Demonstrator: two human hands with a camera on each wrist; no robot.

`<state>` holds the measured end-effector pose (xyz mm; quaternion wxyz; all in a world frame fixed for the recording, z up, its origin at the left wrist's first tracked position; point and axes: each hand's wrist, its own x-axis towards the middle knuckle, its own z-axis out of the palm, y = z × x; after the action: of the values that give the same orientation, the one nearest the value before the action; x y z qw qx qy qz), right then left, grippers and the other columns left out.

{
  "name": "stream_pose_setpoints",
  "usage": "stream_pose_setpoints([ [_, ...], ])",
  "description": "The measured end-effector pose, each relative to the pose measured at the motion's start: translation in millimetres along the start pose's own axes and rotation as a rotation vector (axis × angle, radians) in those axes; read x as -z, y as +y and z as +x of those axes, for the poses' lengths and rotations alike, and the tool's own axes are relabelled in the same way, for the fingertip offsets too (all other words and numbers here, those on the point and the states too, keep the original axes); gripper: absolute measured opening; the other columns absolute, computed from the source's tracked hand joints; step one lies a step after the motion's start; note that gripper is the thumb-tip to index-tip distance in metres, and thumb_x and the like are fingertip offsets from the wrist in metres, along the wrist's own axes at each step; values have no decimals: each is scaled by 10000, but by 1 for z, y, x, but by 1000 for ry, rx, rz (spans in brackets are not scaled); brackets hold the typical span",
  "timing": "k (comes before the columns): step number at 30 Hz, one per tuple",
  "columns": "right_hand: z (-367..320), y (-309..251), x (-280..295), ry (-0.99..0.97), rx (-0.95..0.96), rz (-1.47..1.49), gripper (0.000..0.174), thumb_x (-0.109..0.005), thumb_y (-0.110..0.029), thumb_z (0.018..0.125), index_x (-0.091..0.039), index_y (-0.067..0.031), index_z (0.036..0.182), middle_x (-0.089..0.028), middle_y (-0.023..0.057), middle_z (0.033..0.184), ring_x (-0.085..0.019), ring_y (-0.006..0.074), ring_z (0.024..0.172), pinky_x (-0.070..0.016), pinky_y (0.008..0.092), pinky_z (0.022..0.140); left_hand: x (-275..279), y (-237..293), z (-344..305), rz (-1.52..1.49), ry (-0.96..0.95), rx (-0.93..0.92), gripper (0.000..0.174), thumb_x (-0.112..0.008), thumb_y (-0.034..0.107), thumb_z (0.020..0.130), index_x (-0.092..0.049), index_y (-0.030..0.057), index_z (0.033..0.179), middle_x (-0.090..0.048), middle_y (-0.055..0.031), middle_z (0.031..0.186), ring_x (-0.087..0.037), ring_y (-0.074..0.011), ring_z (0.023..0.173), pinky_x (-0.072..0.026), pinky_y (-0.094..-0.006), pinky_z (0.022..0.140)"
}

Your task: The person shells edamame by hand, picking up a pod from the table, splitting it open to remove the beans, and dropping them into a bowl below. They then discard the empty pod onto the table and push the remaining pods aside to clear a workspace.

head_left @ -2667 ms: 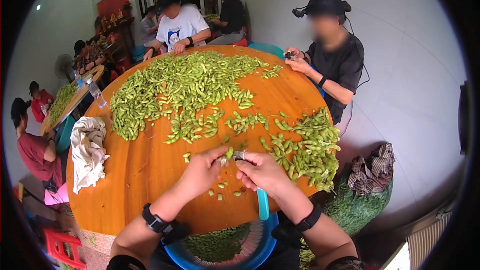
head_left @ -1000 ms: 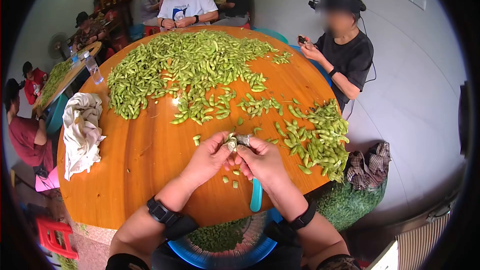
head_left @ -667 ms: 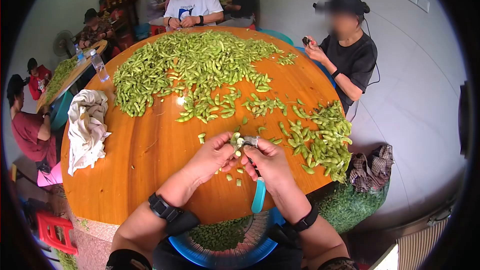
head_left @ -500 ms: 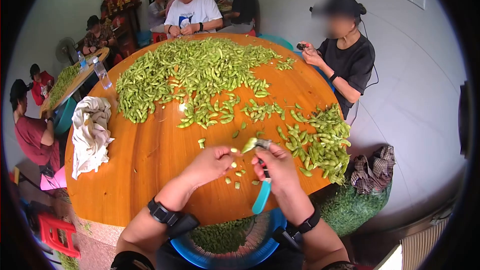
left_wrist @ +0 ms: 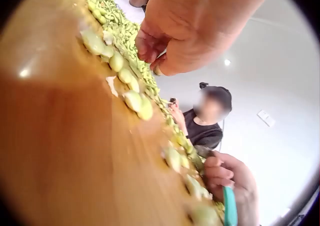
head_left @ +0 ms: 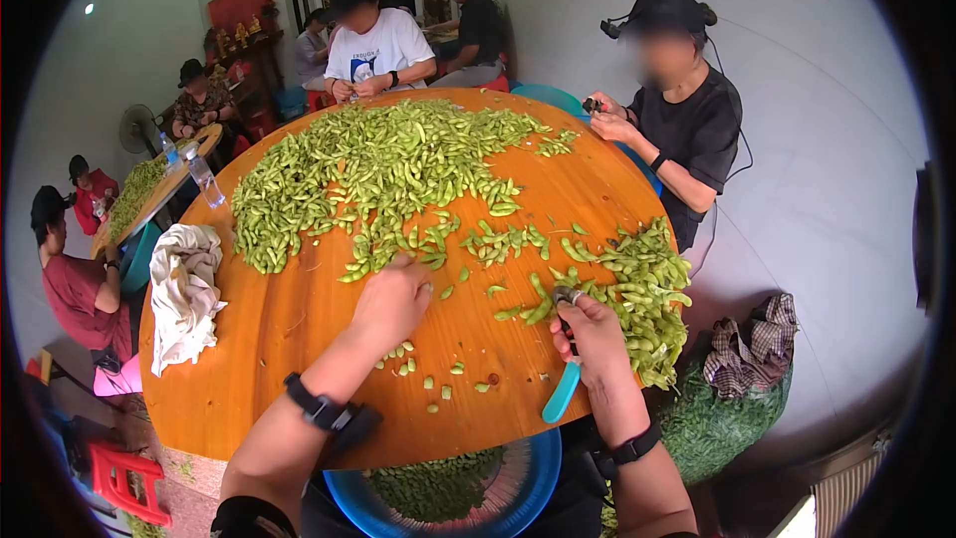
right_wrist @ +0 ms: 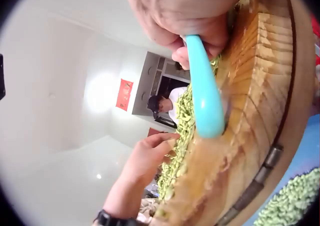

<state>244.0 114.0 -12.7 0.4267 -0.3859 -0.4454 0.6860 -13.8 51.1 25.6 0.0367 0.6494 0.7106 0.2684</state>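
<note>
My left hand (head_left: 393,301) reaches over the near edge of the big heap of green soybean pods (head_left: 383,164), fingers bent, with nothing seen between them in the left wrist view. My right hand (head_left: 600,344) grips a tool with a turquoise handle (head_left: 562,394); a grey metal tip (head_left: 568,294) shows past the fingers, and its kind is hidden. Several pods lie right beside that tip, at the edge of the right-hand pod pile (head_left: 642,289). Loose shelled beans (head_left: 445,392) are scattered on the wooden table (head_left: 299,379) between my hands.
A blue basin (head_left: 543,473) holding shelled beans stands below the table's front edge. A white cloth (head_left: 186,289) and a water bottle (head_left: 206,179) are at the left. A filled green sack (head_left: 732,418) stands at right. Other people sit around this table and another.
My hands have moved apart: the left forward to the heap, the right rightward with the tool. The split pod has left the tool's tip, and the left hand has let go of its beans.
</note>
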Motion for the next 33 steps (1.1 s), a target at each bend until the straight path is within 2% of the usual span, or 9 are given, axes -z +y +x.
stream_pose_setpoints([
  [5,-4,-2,-6,19,-12,-88,149,-502,-112,946,-594,-25,1025,-568,16,677,-474,62,436,-348,196,365,-32,-34,42,123,19,-25,147,-598,110,834,-638,12,935,-589,-180,1027,-601,-371,933,-501,-427,810],
  [11,-9,-7,-8,-5,5,-88,129,-507,-94,938,-595,-20,996,-576,26,668,-476,66,430,-337,197,357,-24,-24,23,211,38,-28,145,-597,110,840,-636,12,940,-612,-176,903,-611,-372,884,-504,-433,769],
  [14,-13,-13,-14,-63,4,-173,120,-506,-92,940,-596,-24,980,-574,24,670,-471,62,437,-334,192,362,-9,-11,1,48,-100,-17,138,-589,97,840,-644,15,935,-614,-166,857,-610,-367,838,-500,-436,743],
  [16,-13,-16,-19,-111,21,-226,136,-502,-89,943,-603,-20,1002,-570,22,669,-462,62,434,-321,194,358,-2,-7,-1,-216,-203,-177,142,-582,54,821,-657,37,941,-606,-163,870,-605,-360,801,-499,-419,731],
  [19,3,-2,-17,-129,-61,-134,165,-499,-89,945,-610,-18,1045,-566,18,667,-460,64,434,-313,196,355,-3,-16,32,-34,37,-153,144,-594,61,815,-665,41,939,-605,-146,880,-607,-344,828,-500,-413,741],
  [24,3,-4,-15,-129,-48,-97,160,-501,-92,945,-602,-14,1042,-565,17,670,-462,64,438,-313,194,357,-31,-46,71,83,20,-146,147,-581,73,817,-677,44,924,-599,-135,964,-598,-343,912,-495,-418,796],
  [30,0,-7,-19,-191,-32,-173,204,-514,-116,949,-602,-23,1107,-565,-1,683,-479,48,467,-356,188,388,-23,-20,51,160,47,-122,190,-574,28,821,-647,20,997,-626,-175,910,-630,-351,815,-512,-405,741],
  [32,-9,-13,-29,-239,-46,-251,197,-519,-116,942,-609,-21,1090,-571,2,695,-488,43,479,-364,188,393,-21,-4,21,-313,-3,-206,249,-536,-12,880,-626,17,1111,-642,-147,944,-611,-227,648,-510,-321,645],
  [33,-12,-12,-34,-232,-52,-242,197,-519,-116,942,-609,-21,1090,-571,2,695,-488,43,479,-364,188,393,-14,9,5,-311,-15,-207,249,-536,-12,880,-626,17,1111,-642,-147,944,-611,-227,648,-510,-321,645],
])
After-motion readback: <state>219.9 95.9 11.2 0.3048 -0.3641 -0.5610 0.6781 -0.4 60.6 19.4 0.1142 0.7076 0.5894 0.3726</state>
